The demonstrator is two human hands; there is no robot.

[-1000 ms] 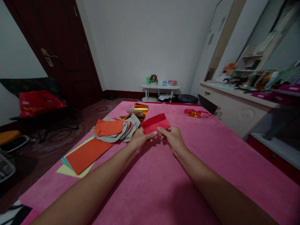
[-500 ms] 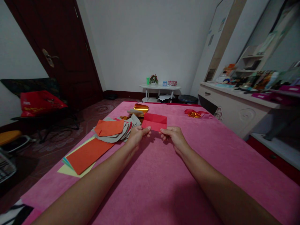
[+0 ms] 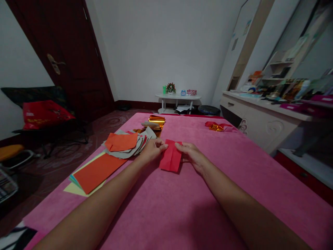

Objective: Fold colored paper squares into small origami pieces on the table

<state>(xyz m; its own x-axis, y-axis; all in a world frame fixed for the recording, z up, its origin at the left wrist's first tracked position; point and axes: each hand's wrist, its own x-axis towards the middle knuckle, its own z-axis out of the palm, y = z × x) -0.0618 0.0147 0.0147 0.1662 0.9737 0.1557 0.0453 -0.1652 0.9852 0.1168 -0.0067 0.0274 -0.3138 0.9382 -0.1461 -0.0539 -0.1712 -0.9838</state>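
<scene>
Between my hands is a small creased sheet of red paper [image 3: 170,158], its long side now pointing toward me. My left hand [image 3: 155,148] pinches its upper left edge between thumb and finger. On the other side my right hand [image 3: 190,152] grips the upper right edge, thumb on top and the fingers partly hidden behind the paper. Left of my left hand lies a fanned pile of grey papers [image 3: 132,151], topped by an orange folded piece [image 3: 121,142]. Nearer to me rests an orange sheet [image 3: 100,172] over yellow and blue-green sheets.
A gold foil roll [image 3: 156,120] lies behind the grey pile. Red and gold scraps [image 3: 215,126] sit at the far right of the pink-covered table [image 3: 166,211]. Beyond stand a small white table [image 3: 178,96] and, to the right, a cluttered dresser [image 3: 262,114].
The red paper has turned from lying crosswise to lengthwise and come lower, closer to me. My right hand has shifted its grip from the lower right corner to the upper right edge.
</scene>
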